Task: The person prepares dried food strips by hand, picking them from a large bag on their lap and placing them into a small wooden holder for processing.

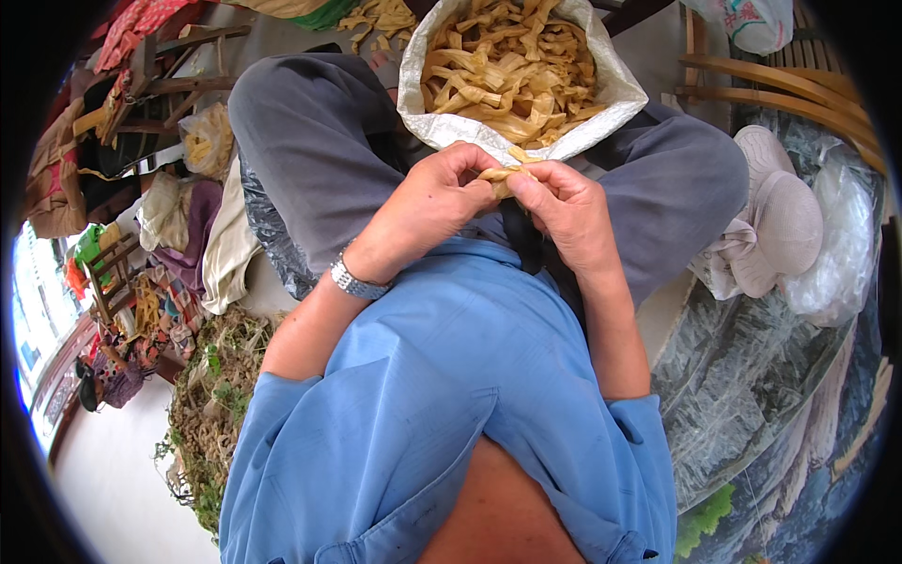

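Note:
My left hand (451, 185) and my right hand (564, 201) meet in front of my lap, just below a white woven sack. Between the fingertips of both hands is a pale yellow-brown dried strip (502, 178), folded or twisted, with one end pointing up towards the sack. The sack (444, 128) stands open between my knees, its rim spread wide. Inside lies a heap of similar dried strips (518, 70). The exact kind of material cannot be told. A metal wristwatch band is on my left wrist.
More strips (384, 20) lie on the floor beyond the sack. Wooden stools (190, 84), cloths and a plastic bag of pieces (208, 141) are at the left, above a plant heap (211, 423). At the right are a pale hat (789, 222), clear plastic (835, 247) and curved wooden slats (782, 95).

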A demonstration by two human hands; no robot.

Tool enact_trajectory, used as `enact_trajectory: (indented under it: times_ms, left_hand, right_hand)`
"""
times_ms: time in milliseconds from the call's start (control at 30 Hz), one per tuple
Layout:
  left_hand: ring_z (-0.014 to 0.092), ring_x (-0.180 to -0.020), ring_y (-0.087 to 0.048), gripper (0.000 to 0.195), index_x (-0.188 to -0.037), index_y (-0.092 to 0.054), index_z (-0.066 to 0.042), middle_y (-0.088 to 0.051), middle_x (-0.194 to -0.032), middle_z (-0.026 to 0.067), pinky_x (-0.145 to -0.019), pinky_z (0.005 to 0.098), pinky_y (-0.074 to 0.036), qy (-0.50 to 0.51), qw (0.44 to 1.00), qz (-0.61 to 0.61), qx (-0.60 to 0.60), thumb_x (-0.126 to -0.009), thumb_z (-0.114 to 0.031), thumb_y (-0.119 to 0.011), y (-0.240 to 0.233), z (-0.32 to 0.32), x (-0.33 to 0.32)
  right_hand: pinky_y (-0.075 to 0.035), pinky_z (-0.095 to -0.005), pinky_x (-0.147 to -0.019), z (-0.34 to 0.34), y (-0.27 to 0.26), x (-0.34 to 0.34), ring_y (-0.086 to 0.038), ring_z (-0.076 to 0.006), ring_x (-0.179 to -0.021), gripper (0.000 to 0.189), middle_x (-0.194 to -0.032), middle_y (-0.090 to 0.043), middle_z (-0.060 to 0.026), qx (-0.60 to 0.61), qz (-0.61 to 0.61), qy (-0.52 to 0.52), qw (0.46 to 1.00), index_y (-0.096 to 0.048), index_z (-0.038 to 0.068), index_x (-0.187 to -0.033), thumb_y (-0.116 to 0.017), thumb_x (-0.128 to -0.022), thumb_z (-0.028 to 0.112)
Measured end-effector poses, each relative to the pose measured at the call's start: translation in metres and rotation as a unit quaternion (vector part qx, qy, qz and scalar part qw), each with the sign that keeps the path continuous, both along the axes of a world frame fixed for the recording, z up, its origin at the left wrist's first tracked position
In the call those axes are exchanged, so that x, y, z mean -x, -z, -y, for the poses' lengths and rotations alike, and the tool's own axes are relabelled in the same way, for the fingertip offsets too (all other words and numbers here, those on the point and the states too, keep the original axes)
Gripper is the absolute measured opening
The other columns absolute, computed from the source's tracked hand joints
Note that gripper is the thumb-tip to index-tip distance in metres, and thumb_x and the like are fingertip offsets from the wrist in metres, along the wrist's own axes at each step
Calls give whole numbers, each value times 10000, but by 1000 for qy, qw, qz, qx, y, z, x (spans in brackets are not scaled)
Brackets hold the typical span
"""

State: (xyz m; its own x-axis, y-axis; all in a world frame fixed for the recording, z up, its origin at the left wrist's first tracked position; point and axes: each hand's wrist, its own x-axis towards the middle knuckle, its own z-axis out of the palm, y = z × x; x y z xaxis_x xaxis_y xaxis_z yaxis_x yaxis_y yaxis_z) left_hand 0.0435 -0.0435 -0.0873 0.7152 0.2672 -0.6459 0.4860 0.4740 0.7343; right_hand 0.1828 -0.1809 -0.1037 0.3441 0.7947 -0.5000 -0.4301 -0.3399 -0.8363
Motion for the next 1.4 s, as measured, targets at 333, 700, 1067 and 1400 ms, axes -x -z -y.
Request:
enact_trajectory:
  times_ms: [333,700,1067,1400]
  left_hand:
    - [55,-766,-566,130,-1013,-512,-15,-582,-868,0,-663,204,-471,-67,991,16,-114,-959,-59,-622,3,11,-2]
    - [48,-708,-531,188,-1087,-605,-11,-606,-843,-6,-615,210,-453,-121,991,58,30,-1002,-176,-633,-11,13,0]
    - [37,-704,-531,209,-1092,-661,-17,-637,-851,-20,-635,207,-465,-83,996,18,-32,-988,-198,-653,-11,6,10]
    - [78,-766,-585,305,-1176,-565,-5,-635,-983,27,-709,233,-514,-22,999,29,19,-965,-186,-689,-14,9,6]
  right_hand:
    - [-289,-193,-466,9,10,-1,-389,-13,-543,255,-653,-505,64,-28,-231,39,972,-674,5,-1022,-690,-958,252]
    - [-337,-170,-518,6,0,10,-435,-27,-589,247,-730,-545,23,-74,-174,61,980,-589,25,-1094,-600,-1023,261]
    - [-438,-189,-601,2,13,14,-541,-30,-686,185,-800,-643,9,19,91,-1,996,-617,34,-1008,-697,-961,194]
    - [-363,-189,-527,18,22,4,-468,-33,-605,223,-729,-574,21,-72,-234,16,969,-665,7,-1086,-677,-972,198]
